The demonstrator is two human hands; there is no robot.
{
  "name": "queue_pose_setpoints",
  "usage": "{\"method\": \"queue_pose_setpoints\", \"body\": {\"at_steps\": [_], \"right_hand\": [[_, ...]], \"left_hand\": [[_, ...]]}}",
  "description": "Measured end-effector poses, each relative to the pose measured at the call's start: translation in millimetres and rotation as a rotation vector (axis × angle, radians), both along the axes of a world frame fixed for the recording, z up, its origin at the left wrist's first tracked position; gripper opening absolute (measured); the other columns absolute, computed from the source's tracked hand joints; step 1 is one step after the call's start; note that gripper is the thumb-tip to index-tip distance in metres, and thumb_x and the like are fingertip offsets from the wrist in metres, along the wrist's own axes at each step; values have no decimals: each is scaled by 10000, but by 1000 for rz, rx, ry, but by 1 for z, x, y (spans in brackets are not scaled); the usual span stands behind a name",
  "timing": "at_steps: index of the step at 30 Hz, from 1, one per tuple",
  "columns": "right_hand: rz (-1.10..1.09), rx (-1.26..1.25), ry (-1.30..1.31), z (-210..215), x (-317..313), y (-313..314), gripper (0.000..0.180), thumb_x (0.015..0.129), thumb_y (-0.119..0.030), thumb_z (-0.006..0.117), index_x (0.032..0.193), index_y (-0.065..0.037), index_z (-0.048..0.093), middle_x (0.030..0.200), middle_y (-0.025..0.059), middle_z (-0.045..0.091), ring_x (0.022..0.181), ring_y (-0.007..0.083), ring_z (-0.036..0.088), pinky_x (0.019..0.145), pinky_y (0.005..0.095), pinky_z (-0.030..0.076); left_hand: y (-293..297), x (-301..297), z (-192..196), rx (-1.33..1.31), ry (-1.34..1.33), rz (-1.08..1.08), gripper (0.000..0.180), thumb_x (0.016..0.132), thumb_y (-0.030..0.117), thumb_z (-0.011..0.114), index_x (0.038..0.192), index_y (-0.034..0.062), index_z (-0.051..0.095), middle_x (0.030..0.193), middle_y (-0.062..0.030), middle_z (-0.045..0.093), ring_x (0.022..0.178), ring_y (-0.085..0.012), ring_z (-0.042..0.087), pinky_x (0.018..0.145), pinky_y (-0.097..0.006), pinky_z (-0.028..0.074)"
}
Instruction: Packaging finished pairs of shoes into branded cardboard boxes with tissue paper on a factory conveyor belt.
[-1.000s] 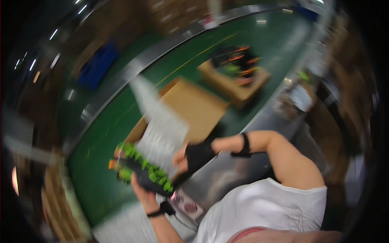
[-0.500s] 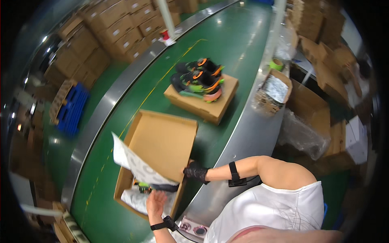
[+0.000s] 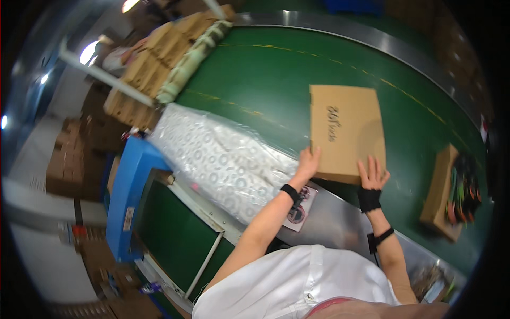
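Observation:
A brown cardboard shoebox (image 3: 350, 130), its lid down and dark handwriting on top, rests on the green conveyor belt before me. My left hand (image 3: 308, 164) grips its near left corner, with some fingers hidden along the side. On the near right part of the lid lies my right hand (image 3: 374, 175), fingers spread and a black fingerless glove around the palm and wrist. To the right, several black, orange and green shoes (image 3: 465, 189) sit on a second brown box (image 3: 440, 194).
Patterned white wrapping paper under clear plastic (image 3: 223, 165) covers the belt's near edge at left. Beside it stand a blue machine housing (image 3: 126, 196) and a pink-and-white item (image 3: 300, 210). Cardboard pieces (image 3: 154, 64) and a pale green roll (image 3: 194, 61) are at far left.
The box was open, with tissue paper and its contents showing; its lid is now down. My view has swung left, and both hands now touch the shoebox.

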State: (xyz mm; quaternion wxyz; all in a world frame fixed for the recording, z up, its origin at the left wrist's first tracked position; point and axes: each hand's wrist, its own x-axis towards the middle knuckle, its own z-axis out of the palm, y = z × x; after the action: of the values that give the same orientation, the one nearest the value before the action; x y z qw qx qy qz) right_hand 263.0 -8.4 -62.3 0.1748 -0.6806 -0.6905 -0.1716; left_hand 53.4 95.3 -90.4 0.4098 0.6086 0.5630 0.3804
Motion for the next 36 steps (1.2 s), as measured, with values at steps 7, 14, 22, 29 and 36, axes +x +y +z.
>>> {"method": "queue_pose_setpoints", "body": {"at_steps": [7, 14, 22, 29, 36], "right_hand": [[97, 70, -23, 5, 4, -17, 591, 659, 74, 431, 1175, -214, 448, 1297, 109, 342, 1190, 274, 325, 905, 526, 212], [92, -119, 21, 27, 24, -17, 613, 621, 99, 446, 1187, -135, 430, 1302, 124, 330, 1203, 263, 307, 928, 497, 206], [278, 93, -17, 149, -5, -34, 411, 632, 30, 503, 1023, -92, 545, 1107, 111, 508, 1089, 258, 436, 864, 501, 285], [303, 260, 387, 134, -37, -69, 633, 632, -161, 665, 1188, -39, 387, 1225, 196, 373, 1073, 311, 425, 840, 404, 350], [-421, -461, 561, -5, 14, -124, 618, 723, -267, 579, 1247, -80, 311, 1301, 176, 280, 1188, 330, 300, 939, 533, 206]], "left_hand": [[-41, -8, 23, -112, -23, -44, 539, 829, 408, 449, 896, -123, 509, 798, -198, 584, 762, -217, 555, 648, -333, 424], [-25, 2, 61, -759, -718, -202, 578, 782, 445, 500, 1180, 34, 417, 1106, -88, 509, 973, -193, 510, 805, -302, 405], [-58, -34, 117, -812, -1044, -251, 477, 807, 373, 456, 1168, 62, 432, 1097, -91, 514, 978, -176, 512, 806, -315, 423], [-154, -168, 136, -236, -1105, 1, 353, 814, 302, 424, 1034, 37, 500, 1003, -76, 554, 893, -167, 546, 748, -282, 457], [-261, -284, 122, 32, -1417, 583, 547, 723, 503, 475, 1123, 130, 464, 1112, -106, 488, 1028, -257, 469, 837, -466, 381]]}}
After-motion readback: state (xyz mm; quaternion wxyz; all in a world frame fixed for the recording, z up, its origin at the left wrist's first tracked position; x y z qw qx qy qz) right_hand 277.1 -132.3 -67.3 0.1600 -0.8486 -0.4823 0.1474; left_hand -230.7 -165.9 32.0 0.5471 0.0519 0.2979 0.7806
